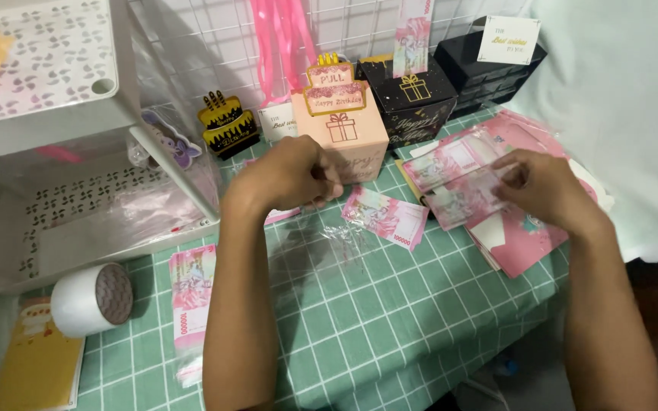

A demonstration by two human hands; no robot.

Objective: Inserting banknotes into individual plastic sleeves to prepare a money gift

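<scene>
The left hand (pixel 291 173) is curled into a loose fist just in front of the pink box (pixel 342 133), pinching the top edge of a clear plastic sleeve (pixel 329 240) that trails down toward the person over the green checked cloth (pixel 390 327) on the bench. The right hand (pixel 546 186) grasps a pink banknote (pixel 466 198) between thumb and fingers, holding it over a small pile of similar notes (pixel 451 156) and a stack of pink cards (pixel 523 243) at the right of the bench.

Another note (pixel 386 215) lies flat on the cloth between the two hands, near the box. A further note inside a clear strip (pixel 192 293) lies lengthwise at the left, beside the left forearm.

The pink box carries a cake-shaped pull tab (pixel 334 87). Just beside it on the right stands a black box (pixel 413 95) with gold print and a note sticking up out of its top. A black and gold cake topper (pixel 228 122) stands to the left of the pink box. Pink ribbons (pixel 283 38) hang on a white wire grid (pixel 192 38) behind.

At the left stands a white shelf unit (pixel 62 114), with a roll of clear tape (pixel 93 298) lying on its side in front of it and a yellow card (pixel 39 365) just below the roll.
</scene>
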